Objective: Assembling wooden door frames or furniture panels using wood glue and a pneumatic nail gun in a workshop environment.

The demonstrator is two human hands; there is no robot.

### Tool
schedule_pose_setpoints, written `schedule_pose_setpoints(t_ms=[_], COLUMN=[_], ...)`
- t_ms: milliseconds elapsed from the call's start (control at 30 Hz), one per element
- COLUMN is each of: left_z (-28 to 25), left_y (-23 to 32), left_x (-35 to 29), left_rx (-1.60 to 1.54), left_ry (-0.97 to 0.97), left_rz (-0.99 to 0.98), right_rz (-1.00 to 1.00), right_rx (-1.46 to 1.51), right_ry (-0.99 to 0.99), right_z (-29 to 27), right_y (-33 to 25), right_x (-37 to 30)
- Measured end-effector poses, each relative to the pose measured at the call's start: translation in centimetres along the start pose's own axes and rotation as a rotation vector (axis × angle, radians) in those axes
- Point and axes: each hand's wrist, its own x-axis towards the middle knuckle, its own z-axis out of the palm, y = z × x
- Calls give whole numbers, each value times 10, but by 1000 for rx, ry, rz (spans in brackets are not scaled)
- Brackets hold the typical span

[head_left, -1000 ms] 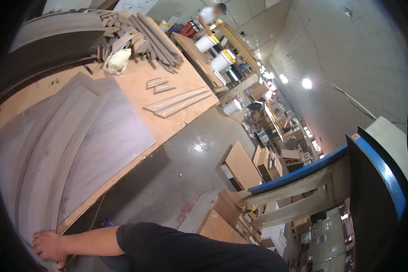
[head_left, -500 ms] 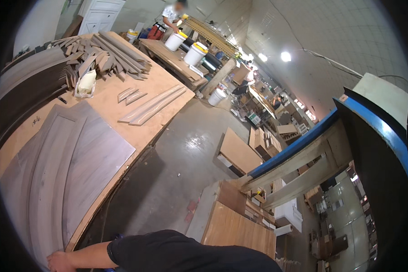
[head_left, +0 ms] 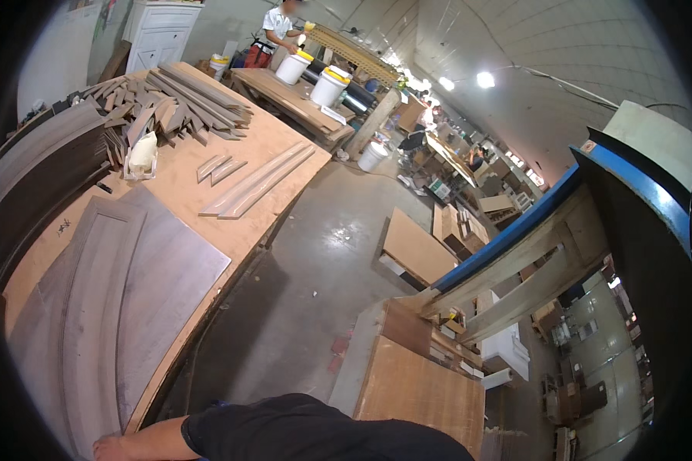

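Note:
My right hand (head_left: pixel 114 448) is low at the left, at the near end of a long grey-brown framed wooden panel (head_left: pixel 92 323). Its fingers look curled on the panel's edge, though the picture's rim cuts part of them off. The panel, with a raised border, lies on a wider flat grey wooden sheet (head_left: pixel 173 280) on the workbench (head_left: pixel 277 192). My black-sleeved arm stretches across the bottom of the view. My left hand is out of sight.
Beyond the panel lie wooden moulding strips (head_left: pixel 257 180), a heap of offcuts (head_left: pixel 173 107) and an opened white package (head_left: pixel 141 157). A blue-edged machine frame (head_left: pixel 507 230) stands right. Farther off, a person (head_left: pixel 278 34) stands by white buckets (head_left: pixel 329 88).
The view has shifted slightly, so the panel and the bench's left side sit lower. My right hand stays at the panel's near end, a little farther right in the picture.

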Motion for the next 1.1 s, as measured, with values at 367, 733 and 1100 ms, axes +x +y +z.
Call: schedule_pose_setpoints(t_ms=[367,733,1100], left_z=[42,52,52], left_y=[98,106,106], left_x=[-38,-36,-30], left_rx=[-115,-184,-337], left_ry=[95,199,240], left_rz=[-322,-291,-350], right_rz=[232,303,266], right_rx=[47,83,134], right_ry=[-279,-462,-352], right_z=[-54,-63,-64], right_y=[-28,-29,-29], right_x=[-14,8,8])
